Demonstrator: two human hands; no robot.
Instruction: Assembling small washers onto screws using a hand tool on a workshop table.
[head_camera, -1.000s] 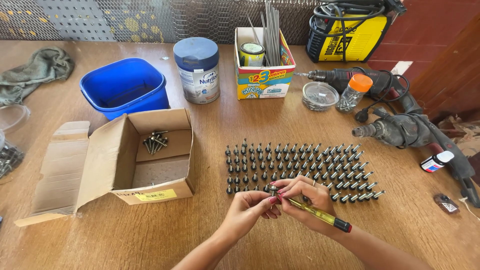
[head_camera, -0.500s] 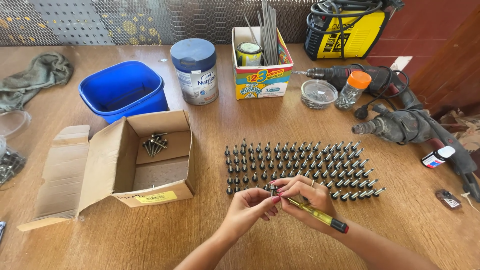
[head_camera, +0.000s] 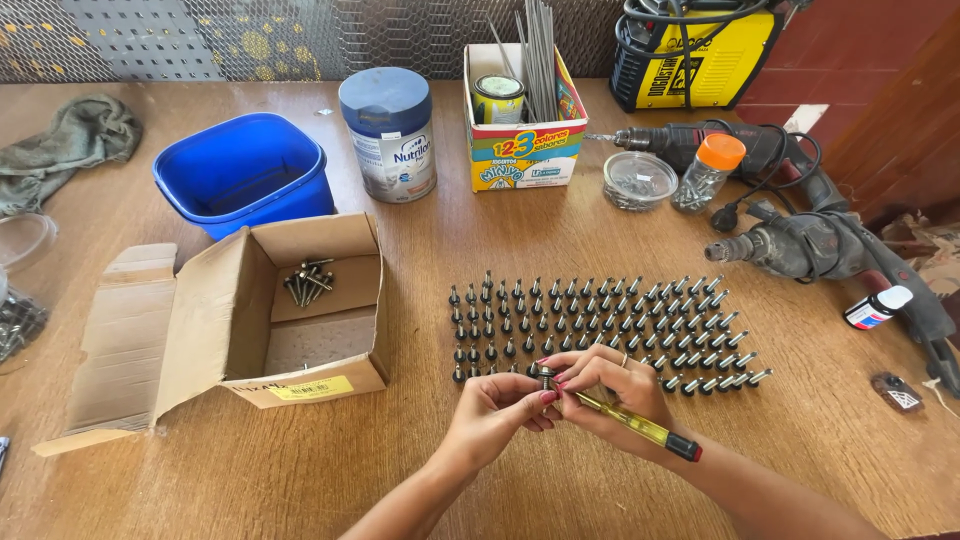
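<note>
both hands working a small screw (head_camera: 547, 378) at the front edge of the screw rows.

the screw sits pinched in the fingertips of the left hand (head_camera: 497, 408), just above the tabletop (head_camera: 420, 470); the right hand (head_camera: 610, 385) is clenched on a yellow screwdriver (head_camera: 640, 428) whose tip meets the screw. just behind stand rows of upright screws (head_camera: 600, 325). to the left lies an open cardboard box (head_camera: 240, 320) with loose screws inside, a blue tub (head_camera: 245, 180) and a tin can (head_camera: 390, 130) beyond it; two power drills (head_camera: 800, 240) lie at right.
</note>
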